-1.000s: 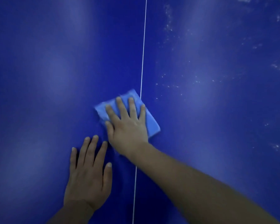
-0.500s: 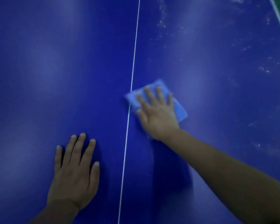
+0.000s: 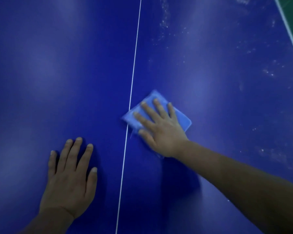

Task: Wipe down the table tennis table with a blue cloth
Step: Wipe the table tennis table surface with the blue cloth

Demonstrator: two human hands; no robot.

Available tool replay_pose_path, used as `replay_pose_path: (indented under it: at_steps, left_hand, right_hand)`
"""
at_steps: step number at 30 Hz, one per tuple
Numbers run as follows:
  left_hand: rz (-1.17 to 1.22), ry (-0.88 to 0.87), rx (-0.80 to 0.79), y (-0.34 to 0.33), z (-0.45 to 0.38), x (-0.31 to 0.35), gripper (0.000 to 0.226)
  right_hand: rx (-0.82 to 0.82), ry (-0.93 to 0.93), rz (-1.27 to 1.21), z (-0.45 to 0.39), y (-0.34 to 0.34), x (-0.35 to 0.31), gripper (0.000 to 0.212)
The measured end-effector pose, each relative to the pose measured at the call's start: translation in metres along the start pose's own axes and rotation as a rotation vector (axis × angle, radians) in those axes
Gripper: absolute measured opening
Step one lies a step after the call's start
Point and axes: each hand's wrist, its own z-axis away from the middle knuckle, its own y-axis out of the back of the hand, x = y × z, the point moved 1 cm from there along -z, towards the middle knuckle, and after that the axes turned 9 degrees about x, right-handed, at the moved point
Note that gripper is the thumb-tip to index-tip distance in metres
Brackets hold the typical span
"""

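A folded light-blue cloth [image 3: 183, 121] lies on the dark blue table tennis table [image 3: 57, 65], just right of the thin white centre line [image 3: 134, 70]. My right hand [image 3: 161, 130] presses flat on the cloth with straight, spread fingers; the cloth's left corner touches the line. My left hand [image 3: 69, 179] rests flat on the table left of the line, nearer to me, fingers straight, holding nothing.
White dust specks [image 3: 164, 22] are scattered over the right half of the table, at the far side and near the right. The table's white side edge [image 3: 289, 31] runs along the top right, with green floor beyond it.
My right hand slid the cloth from left of the centre line to its right, then back a little towards the line. My left hand stayed flat on the table.
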Motion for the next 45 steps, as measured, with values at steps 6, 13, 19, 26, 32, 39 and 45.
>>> replay_pose_path:
  at_steps: [6, 13, 19, 26, 32, 39, 45]
  left_hand:
    - [-0.005, 0.006, 0.025, -0.001, -0.001, 0.002, 0.063]
    - [-0.002, 0.015, 0.043, 0.0, 0.0, 0.002, 0.064]
    - [-0.107, 0.025, 0.051, 0.005, -0.001, 0.011, 0.067]
    - [0.006, 0.062, 0.12, 0.012, 0.054, 0.054, 0.065]
    - [0.092, -0.059, 0.016, 0.001, 0.129, 0.097, 0.065]
    - [0.104, -0.09, -0.001, 0.001, 0.136, 0.103, 0.061]
    - [0.1, -0.082, -0.017, -0.001, 0.137, 0.101, 0.06]
  right_hand:
    - [-0.037, -0.523, 0.188, -0.021, 0.025, 0.175, 0.079]
    - [-0.044, -0.268, 0.107, 0.119, 0.033, 0.083, 0.06]
    - [-0.135, 0.213, 0.086, 0.179, 0.042, 0.086, 0.052]
    - [0.005, -0.442, 0.115, 0.131, 0.042, 0.154, 0.071]
    - [-0.12, 0.136, -0.027, 0.329, 0.052, 0.008, 0.051]
    - [-0.033, -0.555, 0.039, 0.19, 0.048, 0.159, 0.063]
    - [0.016, -0.494, 0.092, 0.296, 0.042, 0.044, 0.058]
